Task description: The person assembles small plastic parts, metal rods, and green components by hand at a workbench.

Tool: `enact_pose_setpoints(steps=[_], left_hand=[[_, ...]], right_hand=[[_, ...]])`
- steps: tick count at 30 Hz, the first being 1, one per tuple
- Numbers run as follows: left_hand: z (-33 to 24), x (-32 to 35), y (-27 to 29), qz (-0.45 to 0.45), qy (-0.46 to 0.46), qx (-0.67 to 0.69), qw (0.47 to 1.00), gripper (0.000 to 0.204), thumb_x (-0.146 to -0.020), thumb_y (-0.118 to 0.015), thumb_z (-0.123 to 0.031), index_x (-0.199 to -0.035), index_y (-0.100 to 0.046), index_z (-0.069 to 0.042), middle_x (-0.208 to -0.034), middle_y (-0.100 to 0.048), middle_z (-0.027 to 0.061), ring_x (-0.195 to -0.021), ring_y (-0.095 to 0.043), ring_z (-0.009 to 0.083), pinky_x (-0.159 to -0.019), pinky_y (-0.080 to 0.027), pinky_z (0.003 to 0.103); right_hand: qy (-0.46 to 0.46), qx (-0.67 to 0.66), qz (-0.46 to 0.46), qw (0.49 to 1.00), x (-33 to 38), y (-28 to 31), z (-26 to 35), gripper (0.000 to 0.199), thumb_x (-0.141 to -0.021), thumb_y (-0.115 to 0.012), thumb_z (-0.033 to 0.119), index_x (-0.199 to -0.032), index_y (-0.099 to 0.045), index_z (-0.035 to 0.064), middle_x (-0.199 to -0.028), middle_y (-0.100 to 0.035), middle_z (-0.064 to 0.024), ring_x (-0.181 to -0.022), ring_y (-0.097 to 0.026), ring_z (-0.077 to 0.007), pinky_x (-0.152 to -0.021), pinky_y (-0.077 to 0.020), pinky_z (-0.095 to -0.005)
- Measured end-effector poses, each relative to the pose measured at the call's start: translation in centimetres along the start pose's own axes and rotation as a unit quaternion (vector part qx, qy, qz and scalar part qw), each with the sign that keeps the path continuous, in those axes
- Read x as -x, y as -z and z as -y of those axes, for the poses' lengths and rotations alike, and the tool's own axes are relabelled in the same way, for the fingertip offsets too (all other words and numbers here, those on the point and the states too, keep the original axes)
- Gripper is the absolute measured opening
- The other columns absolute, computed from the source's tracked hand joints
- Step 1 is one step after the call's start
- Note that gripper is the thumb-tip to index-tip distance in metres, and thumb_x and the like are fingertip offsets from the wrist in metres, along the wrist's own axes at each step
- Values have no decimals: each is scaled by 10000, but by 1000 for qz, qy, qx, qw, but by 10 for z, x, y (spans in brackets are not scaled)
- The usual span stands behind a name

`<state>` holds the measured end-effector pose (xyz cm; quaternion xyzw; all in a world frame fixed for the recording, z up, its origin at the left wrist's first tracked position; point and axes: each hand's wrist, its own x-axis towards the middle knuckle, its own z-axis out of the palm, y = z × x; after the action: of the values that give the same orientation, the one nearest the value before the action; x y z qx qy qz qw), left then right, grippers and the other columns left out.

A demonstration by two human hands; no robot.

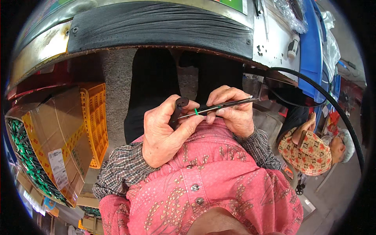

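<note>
In front of my pink patterned top, both hands work on one slim dark rod bundle with a metallic shine. It slants up to the right, and a small green band crosses it between my hands. My left hand is closed, its thumb and fingers pinching the bundle's left end. A black curved piece with a rounded end also sits in that hand; whether it joins the bundle I cannot tell. My right hand pinches the bundle farther along, thumb below and fingers above, with the tip sticking out beyond it.
A dark-covered bench edge runs across the far side. At left, a cardboard box full of black-and-green rods stands by an orange crate. A black cable arcs on the right, near blue bins and another person.
</note>
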<state>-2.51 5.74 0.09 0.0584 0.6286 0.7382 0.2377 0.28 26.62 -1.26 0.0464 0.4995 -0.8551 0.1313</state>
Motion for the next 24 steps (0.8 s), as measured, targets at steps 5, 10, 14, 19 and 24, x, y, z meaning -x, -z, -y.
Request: enact_pose_setpoints(steps=[5,10,14,19,24], left_hand=[[-1,-4,-3,-4,3,-16,1000,173,-821,-686,-9,-975,-612,21,-808,-644,48,-758,-619,61,-663,-514,205],[0,-5,-9,-1,42,10,999,198,-832,-688,-10,-1015,-623,28,-851,-577,12,-760,-549,57,-675,-442,203],[-1,-7,-10,-2,45,6,999,200,-832,-690,-12,-1016,-623,27,-847,-581,10,-758,-551,54,-675,-442,200],[0,-10,-14,-1,56,5,998,207,-829,-694,-9,-1020,-622,26,-850,-581,8,-759,-555,52,-676,-445,199],[1,-14,-18,-5,58,12,998,210,-828,-691,2,-1023,-619,26,-854,-586,9,-761,-558,51,-673,-444,198]], right_hand=[[-13,15,3,1000,-1,3,3,151,-828,-624,-64,-974,-596,-92,-1027,-571,-204,-796,-681,-261,-700,-593,-331],[-5,-8,-2,1000,0,7,3,146,-824,-628,-64,-964,-600,-94,-1023,-573,-201,-794,-682,-260,-697,-591,-328],[-7,-5,-3,1000,-1,10,3,139,-822,-626,-70,-957,-603,-96,-1017,-576,-201,-791,-683,-261,-691,-593,-332],[-2,2,-11,1000,-1,15,4,137,-812,-616,-93,-949,-608,-99,-1013,-581,-205,-782,-683,-262,-686,-597,-331],[-1,10,-14,1000,-2,19,6,137,-808,-612,-103,-945,-614,-101,-1010,-585,-207,-781,-683,-261,-688,-599,-327]])
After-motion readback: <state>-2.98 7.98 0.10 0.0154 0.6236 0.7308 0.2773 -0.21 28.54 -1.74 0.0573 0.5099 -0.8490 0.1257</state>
